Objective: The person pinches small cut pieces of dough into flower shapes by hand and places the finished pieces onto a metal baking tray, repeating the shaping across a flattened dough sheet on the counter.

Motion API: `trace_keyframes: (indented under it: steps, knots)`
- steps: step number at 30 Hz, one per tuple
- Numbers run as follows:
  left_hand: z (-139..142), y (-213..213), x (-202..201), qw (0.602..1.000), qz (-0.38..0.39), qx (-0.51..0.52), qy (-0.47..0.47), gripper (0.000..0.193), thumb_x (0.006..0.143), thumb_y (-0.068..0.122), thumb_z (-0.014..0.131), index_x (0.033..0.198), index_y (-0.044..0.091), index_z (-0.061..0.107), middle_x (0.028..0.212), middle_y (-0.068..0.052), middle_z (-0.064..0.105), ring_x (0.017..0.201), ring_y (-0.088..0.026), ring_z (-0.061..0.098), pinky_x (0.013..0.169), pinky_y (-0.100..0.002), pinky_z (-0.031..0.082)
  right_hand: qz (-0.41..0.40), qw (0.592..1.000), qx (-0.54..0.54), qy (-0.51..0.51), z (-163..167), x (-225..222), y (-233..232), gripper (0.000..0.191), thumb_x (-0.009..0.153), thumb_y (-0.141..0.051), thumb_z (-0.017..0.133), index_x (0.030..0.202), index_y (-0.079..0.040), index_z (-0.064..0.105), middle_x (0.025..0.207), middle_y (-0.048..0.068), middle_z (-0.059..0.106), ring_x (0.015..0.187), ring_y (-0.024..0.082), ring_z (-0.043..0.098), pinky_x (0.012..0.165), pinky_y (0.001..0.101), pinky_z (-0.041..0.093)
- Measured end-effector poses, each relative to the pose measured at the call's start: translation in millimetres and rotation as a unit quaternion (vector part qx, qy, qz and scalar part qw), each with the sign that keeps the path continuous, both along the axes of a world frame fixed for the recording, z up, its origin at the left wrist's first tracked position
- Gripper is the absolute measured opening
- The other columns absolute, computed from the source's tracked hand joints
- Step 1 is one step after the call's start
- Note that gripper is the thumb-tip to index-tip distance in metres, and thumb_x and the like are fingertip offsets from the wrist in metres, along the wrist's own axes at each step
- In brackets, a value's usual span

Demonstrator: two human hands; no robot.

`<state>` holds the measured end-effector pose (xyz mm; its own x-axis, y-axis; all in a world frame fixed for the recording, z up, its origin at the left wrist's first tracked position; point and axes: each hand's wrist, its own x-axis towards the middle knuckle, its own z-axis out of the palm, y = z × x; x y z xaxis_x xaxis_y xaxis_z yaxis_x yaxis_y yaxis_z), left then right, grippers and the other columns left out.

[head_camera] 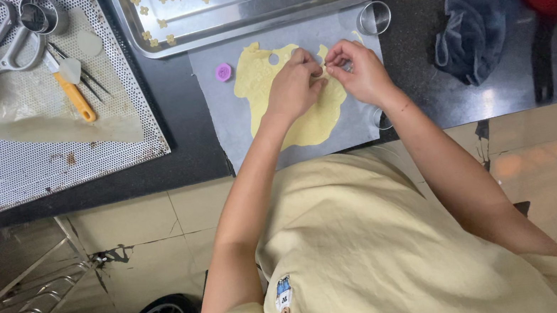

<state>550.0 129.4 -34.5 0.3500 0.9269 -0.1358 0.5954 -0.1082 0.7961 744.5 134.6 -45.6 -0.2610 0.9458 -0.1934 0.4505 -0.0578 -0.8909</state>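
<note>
A thin sheet of pale yellow dough [255, 73] lies on grey baking paper [216, 114] on the dark counter. Both hands meet above its right half. My left hand [294, 83] and my right hand [357, 71] pinch a small piece together between the fingertips; what the piece is cannot be made out. A round hole is cut in the dough near the top. A small purple cutter [223, 72] sits on the paper left of the dough.
A steel tray [259, 8] with several small dough flowers lies behind the paper. A round metal ring [374, 17] stands right of it. Left is a perforated tray [42, 159] with scissors [2, 46] and an orange-handled tool [74, 93]. A dark cloth [470, 31] lies right.
</note>
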Motion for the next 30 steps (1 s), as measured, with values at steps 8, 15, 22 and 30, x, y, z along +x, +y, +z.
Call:
trace_keyframes:
  steps: [8, 15, 22, 30]
  knots:
    - [3, -1, -3, 1.000, -0.008, 0.019, 0.000, 0.011, 0.080, 0.015, 0.077, 0.087, 0.008, 0.073, 0.108, -0.008, 0.061, 0.095, -0.029, 0.065, 0.079, -0.041, 0.053, -0.019, 0.995, 0.070, -0.064, 4, -1, -4, 0.014, 0.091, 0.000, 0.072, 0.104, -0.001, 0.065, 0.100, 0.012, 0.064, 0.092, 0.022, 0.067, 0.083, 0.0339, 0.055]
    - [6, 1, -6, 1.000, -0.002, -0.009, -0.028, 0.014, 0.081, 0.018, 0.077, 0.087, 0.007, 0.072, 0.108, -0.009, 0.062, 0.095, -0.030, 0.065, 0.081, -0.041, 0.053, 0.011, 0.983, 0.137, -0.121, 17, 2, -5, 0.014, 0.090, 0.002, 0.071, 0.102, -0.003, 0.067, 0.093, 0.012, 0.066, 0.095, 0.028, 0.064, 0.083, 0.0383, 0.053]
    - [4, 0, -9, 0.996, 0.040, -0.009, -0.075, 0.016, 0.083, 0.020, 0.076, 0.088, 0.006, 0.070, 0.106, -0.010, 0.063, 0.094, -0.031, 0.065, 0.082, -0.040, 0.052, 0.043, 0.973, 0.170, -0.149, 23, 2, -5, 0.011, 0.087, 0.002, 0.070, 0.096, -0.003, 0.067, 0.095, 0.009, 0.069, 0.097, 0.031, 0.059, 0.085, 0.0420, 0.049]
    - [-12, -3, -9, 0.981, 0.115, -0.058, -0.148, 0.017, 0.085, 0.018, 0.078, 0.088, 0.003, 0.070, 0.096, -0.007, 0.064, 0.068, -0.018, 0.060, 0.065, -0.032, 0.050, 0.041, 0.976, 0.151, -0.150, 28, 2, -6, 0.010, 0.089, 0.001, 0.069, 0.098, -0.003, 0.069, 0.096, 0.009, 0.069, 0.099, 0.031, 0.059, 0.087, 0.0412, 0.049]
